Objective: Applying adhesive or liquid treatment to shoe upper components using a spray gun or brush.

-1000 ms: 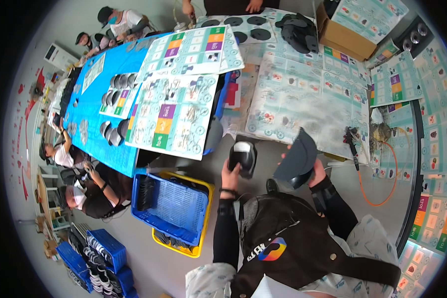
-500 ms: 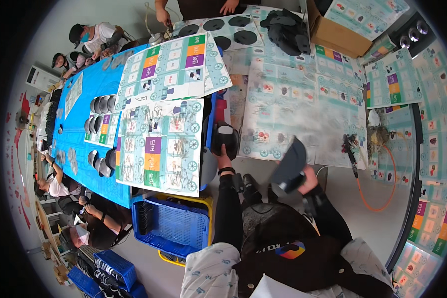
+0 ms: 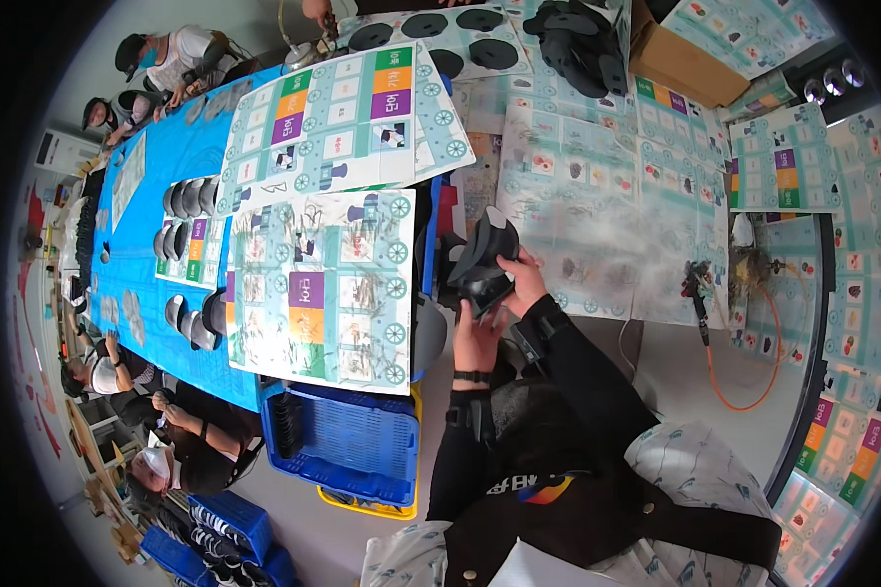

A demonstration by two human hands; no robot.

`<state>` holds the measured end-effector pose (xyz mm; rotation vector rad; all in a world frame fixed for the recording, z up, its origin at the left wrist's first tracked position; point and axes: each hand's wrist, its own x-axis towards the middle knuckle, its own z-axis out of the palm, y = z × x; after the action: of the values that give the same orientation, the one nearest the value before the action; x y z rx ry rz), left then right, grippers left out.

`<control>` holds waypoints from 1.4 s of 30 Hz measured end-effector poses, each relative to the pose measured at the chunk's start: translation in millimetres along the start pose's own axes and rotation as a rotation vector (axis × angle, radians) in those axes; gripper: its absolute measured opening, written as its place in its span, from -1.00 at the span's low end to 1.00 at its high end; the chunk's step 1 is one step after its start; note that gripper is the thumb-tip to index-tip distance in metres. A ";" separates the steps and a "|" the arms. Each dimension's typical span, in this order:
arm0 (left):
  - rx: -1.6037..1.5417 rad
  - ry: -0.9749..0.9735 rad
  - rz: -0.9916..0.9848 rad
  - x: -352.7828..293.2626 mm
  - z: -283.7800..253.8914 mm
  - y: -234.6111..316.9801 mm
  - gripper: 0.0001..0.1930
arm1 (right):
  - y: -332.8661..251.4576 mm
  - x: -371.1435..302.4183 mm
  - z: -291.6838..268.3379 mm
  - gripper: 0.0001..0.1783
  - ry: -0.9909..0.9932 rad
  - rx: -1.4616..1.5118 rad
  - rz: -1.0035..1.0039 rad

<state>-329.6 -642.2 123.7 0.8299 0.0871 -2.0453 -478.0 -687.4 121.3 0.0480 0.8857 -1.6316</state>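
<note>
In front of my body, at the worktable's edge, my hands are close together on black curved, brim-shaped pieces. My right hand (image 3: 526,282) grips the upper piece (image 3: 489,243) by its side, thumb on top. Below it is a glossy, rounded black piece (image 3: 486,289). My left hand (image 3: 478,342) has its fingers closed on that lower piece from underneath. Whether the two pieces are joined or only stacked, I cannot tell. Just left of them more dark pieces (image 3: 447,262) show beside the printed boards.
Printed boards (image 3: 323,293) overhang the blue-covered table (image 3: 152,293) at left, above a blue basket (image 3: 347,440). A spray gun (image 3: 698,284) with an orange hose lies on the dusty worktable (image 3: 578,279). Black pieces are heaped (image 3: 578,49) at the back. Other people sit at left.
My right hand has brought its black piece left and up to my left hand. My left hand has moved right and down, away from the boards. The view has shifted slightly.
</note>
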 end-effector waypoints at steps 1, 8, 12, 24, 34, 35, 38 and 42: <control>-0.034 0.070 -0.042 21.3 -26.4 9.4 -0.66 | 6.9 4.3 9.6 -0.57 -0.009 -0.040 0.053; -0.005 0.253 -0.012 70.7 -30.7 1.1 -0.80 | -6.6 57.7 6.5 -0.67 0.086 -0.482 0.069; 0.092 0.220 0.028 106.6 -2.0 4.0 -0.65 | -16.9 133.9 -2.9 -0.78 0.197 -0.583 0.171; 0.385 0.287 0.274 63.0 4.2 12.2 -0.56 | -4.7 206.2 24.8 -0.52 0.231 -1.671 -0.104; 0.606 0.303 0.298 41.5 9.2 21.5 -0.70 | 18.7 189.8 7.1 -0.51 0.185 -1.273 -0.254; 0.626 0.324 0.291 31.5 4.1 28.2 -0.72 | 28.4 180.4 15.2 -0.54 0.102 -1.315 -0.282; 0.644 0.215 0.284 30.3 16.5 13.7 -0.76 | 14.9 205.3 -13.0 -0.52 0.070 -1.340 -0.444; 0.663 0.150 0.239 7.9 8.8 7.1 -0.80 | 24.8 207.4 -21.7 -0.49 0.011 -1.372 -0.596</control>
<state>-331.7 -655.3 127.6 1.3237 -0.6099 -1.7868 -524.4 -846.5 -7.6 -1.2419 1.9708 -1.1911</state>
